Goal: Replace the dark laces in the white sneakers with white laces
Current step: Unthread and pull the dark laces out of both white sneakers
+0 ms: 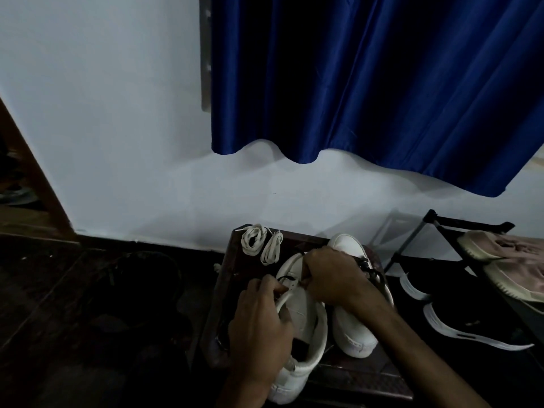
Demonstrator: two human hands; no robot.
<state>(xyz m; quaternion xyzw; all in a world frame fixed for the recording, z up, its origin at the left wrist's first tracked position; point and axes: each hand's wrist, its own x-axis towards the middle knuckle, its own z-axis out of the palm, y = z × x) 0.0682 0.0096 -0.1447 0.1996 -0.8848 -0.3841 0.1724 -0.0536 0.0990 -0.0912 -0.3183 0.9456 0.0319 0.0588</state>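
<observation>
Two white sneakers stand side by side on a small dark table (232, 290). The left sneaker (306, 325) is under both hands. My left hand (262, 319) grips its side near the lace holes. My right hand (329, 278) reaches across its front and pinches the dark lace (287, 278) there. The right sneaker (353, 328) still carries a dark lace (371, 270), partly hidden by my right wrist. Two coiled white laces (253, 239) (272, 251) lie at the table's far left corner.
A shoe rack on the right holds black shoes with white stripes (471, 325) and pinkish shoes (509, 260). A blue curtain (368, 83) hangs on the white wall behind. The floor to the left is dark.
</observation>
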